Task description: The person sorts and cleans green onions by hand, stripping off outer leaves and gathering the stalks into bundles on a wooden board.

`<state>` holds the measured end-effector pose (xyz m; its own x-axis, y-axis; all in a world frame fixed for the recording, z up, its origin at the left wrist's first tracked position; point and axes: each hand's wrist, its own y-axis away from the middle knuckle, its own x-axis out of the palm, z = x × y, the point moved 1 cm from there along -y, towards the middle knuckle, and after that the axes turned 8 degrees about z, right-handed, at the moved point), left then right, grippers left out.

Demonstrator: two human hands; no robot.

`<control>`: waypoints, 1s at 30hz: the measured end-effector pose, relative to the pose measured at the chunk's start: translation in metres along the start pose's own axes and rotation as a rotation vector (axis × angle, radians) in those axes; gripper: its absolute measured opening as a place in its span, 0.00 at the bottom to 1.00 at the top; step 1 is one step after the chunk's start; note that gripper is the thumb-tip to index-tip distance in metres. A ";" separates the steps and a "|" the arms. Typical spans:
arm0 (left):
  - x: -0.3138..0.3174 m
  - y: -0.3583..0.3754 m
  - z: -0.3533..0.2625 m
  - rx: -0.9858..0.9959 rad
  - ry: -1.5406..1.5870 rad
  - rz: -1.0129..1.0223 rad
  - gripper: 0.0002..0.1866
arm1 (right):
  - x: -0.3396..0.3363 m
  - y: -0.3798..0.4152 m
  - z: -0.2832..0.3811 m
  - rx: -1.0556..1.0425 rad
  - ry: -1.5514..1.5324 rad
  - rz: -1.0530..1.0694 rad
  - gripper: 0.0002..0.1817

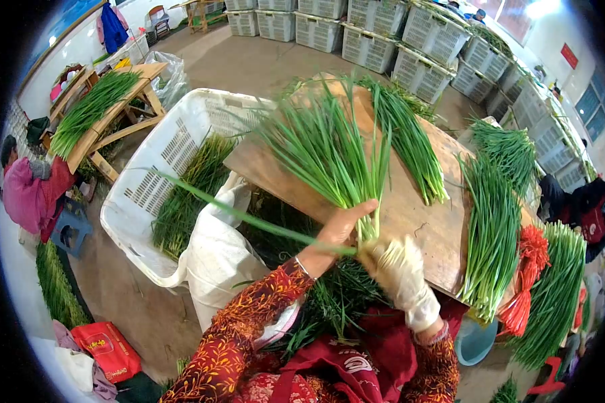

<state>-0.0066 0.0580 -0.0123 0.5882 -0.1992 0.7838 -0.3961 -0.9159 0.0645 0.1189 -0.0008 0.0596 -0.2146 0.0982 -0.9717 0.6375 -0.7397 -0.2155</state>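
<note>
My left hand (341, 225), bare with a bracelet at the wrist, is wrapped around the lower stems of a bunch of garlic chives (333, 151). The leaves fan out up and away over the wooden board (437, 232). Beside the stem ends is my right hand (398, 274), in a pale glove, slightly blurred, its fingers closed. A single long chive leaf (262, 224) runs from its fingertips across my left wrist toward the left. Another chive bunch (410, 141) lies on the board just beyond, and a larger pile of chives (487, 228) lies to the right.
Left of the board stands a white plastic crate (138, 164) with loose greens and a white cloth (218, 258). Red ties (530, 269) hang at the board's right edge above a blue bucket (476, 341). Stacked crates (376, 47) line the back; people sit at both sides.
</note>
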 end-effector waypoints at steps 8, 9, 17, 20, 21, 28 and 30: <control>0.008 0.010 -0.016 -0.004 0.007 -0.108 0.12 | -0.023 0.000 -0.011 0.313 -0.595 0.057 0.12; 0.005 0.008 -0.006 0.107 0.005 -0.047 0.13 | -0.015 -0.013 -0.027 0.374 -0.505 -0.149 0.10; 0.002 0.011 0.000 0.062 -0.050 -0.088 0.14 | 0.034 -0.052 -0.042 0.419 -0.864 -0.379 0.11; -0.001 0.011 -0.005 0.114 0.008 -0.072 0.14 | 0.032 -0.046 -0.031 0.427 -0.995 -0.498 0.06; 0.003 0.012 -0.010 0.101 0.034 -0.089 0.13 | 0.033 -0.041 -0.028 0.353 -1.207 -0.514 0.05; -0.017 0.015 -0.069 0.255 -0.097 -0.154 0.11 | 0.021 0.016 -0.020 0.035 -1.497 0.411 0.09; -0.030 0.005 -0.080 0.376 -0.040 -0.178 0.11 | 0.011 0.026 -0.014 -0.043 -0.849 1.012 0.14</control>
<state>-0.0832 0.0875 0.0139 0.6539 -0.0324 0.7559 -0.0049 -0.9992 -0.0386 0.1436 -0.0095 0.0420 -0.0164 -0.9384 -0.3453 0.8090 -0.2154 0.5470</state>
